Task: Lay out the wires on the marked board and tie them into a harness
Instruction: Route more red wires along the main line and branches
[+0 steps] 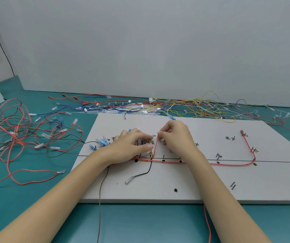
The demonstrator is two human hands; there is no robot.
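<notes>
A pale grey marked board [202, 183] lies on the teal table, with black lines, dots and handwritten labels. A red wire [228, 165] runs along the board's long line and bends up at the right to an orange terminal [241, 132]. At its left end the red wire rises to my right hand [175, 137], which pinches its tip. My left hand [132, 146] presses down on a bunch of yellow, blue and black wires [151, 152] beside it, fingers curled over them. A black wire with a clear terminal [129, 179] trails down the board.
Tangled red and black wires [18, 134] lie on the table at left. A long heap of mixed coloured wires [175, 106] stretches behind the board along the grey wall. Blue terminals [103, 142] sit at the board's left edge. A grey wire [100, 207] hangs off the front.
</notes>
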